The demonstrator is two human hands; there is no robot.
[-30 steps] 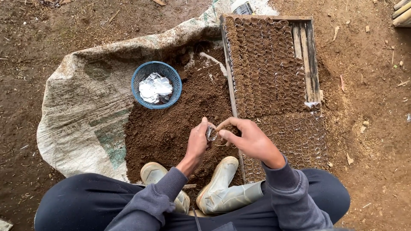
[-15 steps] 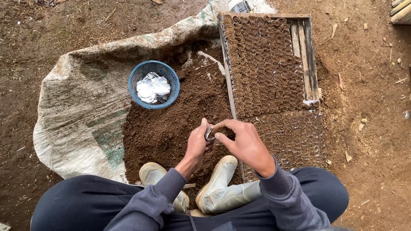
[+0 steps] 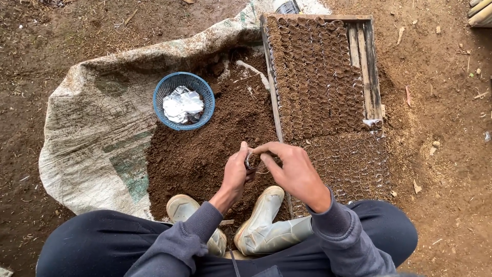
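My left hand [image 3: 236,173] grips a small clear plastic seedling bag [image 3: 251,161] half full of dark soil, held over the soil heap [image 3: 205,149]. My right hand [image 3: 293,170] is at the bag's mouth, its fingertips pressing on the soil and the rim. Both hands hover just above my two pale rubber boots [image 3: 266,225]. To the right lies a wooden frame [image 3: 376,77] packed with rows of filled little soil bags [image 3: 318,77].
A blue plastic basket [image 3: 183,82] holding crumpled clear bags sits at the heap's upper left on a spread woven sack [image 3: 97,128]. Bare dirt ground surrounds everything. Bamboo ends show at the top right corner.
The hands stay together over the heap; the right hand's fingers have shifted slightly at the bag's mouth. The view has drifted a little.
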